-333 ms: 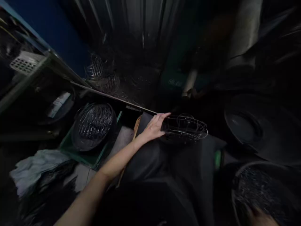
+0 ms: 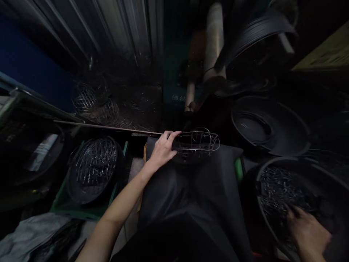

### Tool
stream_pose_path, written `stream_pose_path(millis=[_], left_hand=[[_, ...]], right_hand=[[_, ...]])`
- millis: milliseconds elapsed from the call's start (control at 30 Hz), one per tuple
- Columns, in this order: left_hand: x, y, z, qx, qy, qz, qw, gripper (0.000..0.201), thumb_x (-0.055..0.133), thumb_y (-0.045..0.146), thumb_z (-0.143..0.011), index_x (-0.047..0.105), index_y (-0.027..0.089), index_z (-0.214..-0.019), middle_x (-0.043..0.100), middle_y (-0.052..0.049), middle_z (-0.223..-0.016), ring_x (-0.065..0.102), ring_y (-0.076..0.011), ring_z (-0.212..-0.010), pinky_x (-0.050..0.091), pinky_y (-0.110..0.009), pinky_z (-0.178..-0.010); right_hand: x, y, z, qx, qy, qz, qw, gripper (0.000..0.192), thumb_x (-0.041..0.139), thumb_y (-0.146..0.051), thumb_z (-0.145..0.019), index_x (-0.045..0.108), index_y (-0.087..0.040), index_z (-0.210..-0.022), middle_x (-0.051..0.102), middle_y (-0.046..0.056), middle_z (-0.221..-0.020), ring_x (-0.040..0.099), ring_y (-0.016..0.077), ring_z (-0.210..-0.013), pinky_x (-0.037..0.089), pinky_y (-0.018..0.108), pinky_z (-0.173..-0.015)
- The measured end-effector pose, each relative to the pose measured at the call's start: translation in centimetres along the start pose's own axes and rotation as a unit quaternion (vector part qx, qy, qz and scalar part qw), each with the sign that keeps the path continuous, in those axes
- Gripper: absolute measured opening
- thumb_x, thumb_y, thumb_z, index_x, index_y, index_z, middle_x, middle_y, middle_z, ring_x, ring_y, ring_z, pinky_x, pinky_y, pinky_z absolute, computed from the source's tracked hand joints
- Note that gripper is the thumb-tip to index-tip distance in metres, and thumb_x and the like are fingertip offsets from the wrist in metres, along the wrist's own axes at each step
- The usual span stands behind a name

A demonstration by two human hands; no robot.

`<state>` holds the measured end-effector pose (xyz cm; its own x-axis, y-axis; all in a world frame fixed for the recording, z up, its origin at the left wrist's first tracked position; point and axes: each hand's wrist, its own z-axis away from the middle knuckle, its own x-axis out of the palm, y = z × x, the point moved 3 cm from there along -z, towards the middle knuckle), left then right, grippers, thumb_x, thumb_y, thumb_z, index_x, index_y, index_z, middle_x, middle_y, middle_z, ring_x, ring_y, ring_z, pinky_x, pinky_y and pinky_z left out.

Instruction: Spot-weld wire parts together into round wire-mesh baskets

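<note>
My left hand [image 2: 163,150] grips the wire cage guard [image 2: 196,142] by its near end, atop the dark cloth [image 2: 196,182]. My right hand [image 2: 308,233] is right of the cloth, fingers loosely spread in the black tub [image 2: 261,171] of small wire pieces [image 2: 278,189]; grip unclear.

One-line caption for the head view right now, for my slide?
Left hand grips a wire cage on the lap; right hand reaches into a tub of metal pieces.

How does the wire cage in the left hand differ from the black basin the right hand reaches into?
The wire cage is small, open-meshed and empty, gripped by the left hand over the lap; the black basin is large, solid-walled, holds many small metal pieces, with the right hand in it.
</note>
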<state>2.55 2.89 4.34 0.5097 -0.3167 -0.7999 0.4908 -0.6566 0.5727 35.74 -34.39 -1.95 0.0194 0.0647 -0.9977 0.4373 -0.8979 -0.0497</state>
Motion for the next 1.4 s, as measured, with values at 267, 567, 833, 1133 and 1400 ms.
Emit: stream_pose_path(millis=[267, 567, 833, 1133, 1400], left_hand=[[-0.8, 3.2, -3.2, 0.096, 0.014, -0.161, 0.982, 0.065, 0.052, 0.002, -0.073, 0.04, 0.019, -0.135, 0.049, -0.01, -0.121, 0.05, -0.0229, -0.108, 0.046, -0.037, -0.095], [-0.3, 3.3, -3.6, 0.101, -0.007, -0.162, 0.982, 0.069, 0.053, 0.001, -0.07, 0.039, 0.021, -0.135, 0.046, -0.01, -0.12, 0.049, -0.0233, -0.109, 0.047, -0.038, -0.094], [-0.5, 3.3, -3.6, 0.083, -0.009, -0.135, 0.987, 0.065, 0.053, 0.002, -0.07, 0.04, 0.021, -0.131, 0.046, -0.009, -0.121, 0.05, -0.0228, -0.11, 0.047, -0.037, -0.093], [-0.1, 4.0, -3.9, 0.1, 0.019, -0.16, 0.982, 0.055, 0.047, 0.001, -0.078, 0.044, 0.019, -0.13, 0.049, -0.012, -0.121, 0.05, -0.0234, -0.114, 0.043, -0.044, -0.101], [-0.1, 3.9, -3.7, 0.128, 0.059, -0.172, 0.975, 0.047, 0.042, 0.004, -0.084, 0.047, 0.019, -0.129, 0.053, -0.012, -0.119, 0.052, -0.0225, -0.115, 0.038, -0.048, -0.106]], right_hand=[[-5.8, -12.5, 0.4, 0.072, -0.062, -0.346, 0.933, 0.037, 0.064, -0.061, -0.058, 0.067, -0.03, -0.077, 0.067, 0.014, -0.092, 0.062, 0.0319, -0.094, 0.047, 0.044, -0.076], [-3.3, -16.2, 2.4, -0.398, -0.029, 0.031, 0.916, 0.028, 0.039, -0.024, -0.087, 0.063, -0.018, -0.074, 0.053, 0.009, -0.071, 0.05, 0.025, -0.071, 0.044, 0.035, -0.06], [-2.2, -17.0, 1.8, -0.409, -0.155, -0.08, 0.896, 0.025, 0.039, -0.014, -0.083, 0.064, -0.018, -0.083, 0.06, 0.007, -0.076, 0.06, 0.0196, -0.069, 0.046, 0.028, -0.058], [-7.5, -27.8, 0.8, -0.102, -0.28, -0.552, 0.779, 0.04, 0.074, -0.051, -0.065, 0.067, -0.015, -0.08, 0.067, 0.005, -0.072, 0.063, 0.0179, -0.063, 0.052, 0.028, -0.06], [-6.4, -33.9, 0.5, -0.128, -0.177, -0.598, 0.771, 0.037, 0.07, -0.05, -0.07, 0.066, -0.016, -0.081, 0.067, 0.004, -0.077, 0.062, 0.0177, -0.066, 0.051, 0.029, -0.059]])
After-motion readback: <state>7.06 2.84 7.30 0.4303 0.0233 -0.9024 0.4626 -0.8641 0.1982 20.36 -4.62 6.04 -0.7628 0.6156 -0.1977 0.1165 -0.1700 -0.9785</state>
